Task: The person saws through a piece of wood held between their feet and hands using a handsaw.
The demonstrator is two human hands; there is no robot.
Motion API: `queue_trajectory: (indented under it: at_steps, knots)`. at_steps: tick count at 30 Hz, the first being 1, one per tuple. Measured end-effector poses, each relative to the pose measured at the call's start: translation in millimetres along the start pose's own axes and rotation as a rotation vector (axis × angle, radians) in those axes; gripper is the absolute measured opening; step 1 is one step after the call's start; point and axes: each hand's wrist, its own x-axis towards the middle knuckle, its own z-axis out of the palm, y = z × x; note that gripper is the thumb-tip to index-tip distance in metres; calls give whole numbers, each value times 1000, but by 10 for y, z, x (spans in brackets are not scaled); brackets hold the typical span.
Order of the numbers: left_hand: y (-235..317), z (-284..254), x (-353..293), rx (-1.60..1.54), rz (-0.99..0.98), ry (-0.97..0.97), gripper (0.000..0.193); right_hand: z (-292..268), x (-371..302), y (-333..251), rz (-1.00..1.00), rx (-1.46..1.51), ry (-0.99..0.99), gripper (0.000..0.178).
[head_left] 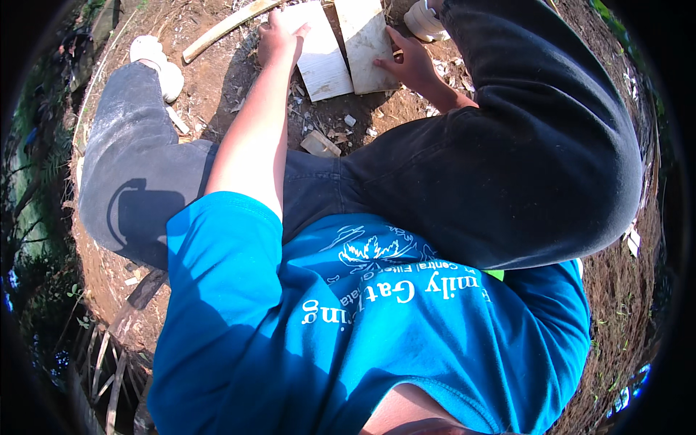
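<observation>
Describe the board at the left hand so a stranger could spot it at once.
From the dark trousers, go up to the littered ground beyond, near the picture's top edge. There the left hand touches the pale board. It looks whiter and cleaner than the stained board beside it, at the right hand.

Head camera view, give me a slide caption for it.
Left hand holding a whitish wooden board, right hand holding a stained wooden board beside it, over chip-littered soil.
</observation>
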Motion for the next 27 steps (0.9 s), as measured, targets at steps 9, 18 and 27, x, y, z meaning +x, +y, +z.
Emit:
queue_trajectory:
  at_steps: [9, 18, 27]
  knots:
    - [566, -192, -448, 56, -46, -177, 127, 73, -2, 24, 43, 32, 42, 78]
    - [341, 31, -219, -66, -68, -184, 125, -70, 158, 36, -27, 161, -17, 73]
    - [164, 43, -246, -319, -279, -81, 51, -2, 187, 34, 228, 368, -15, 59]
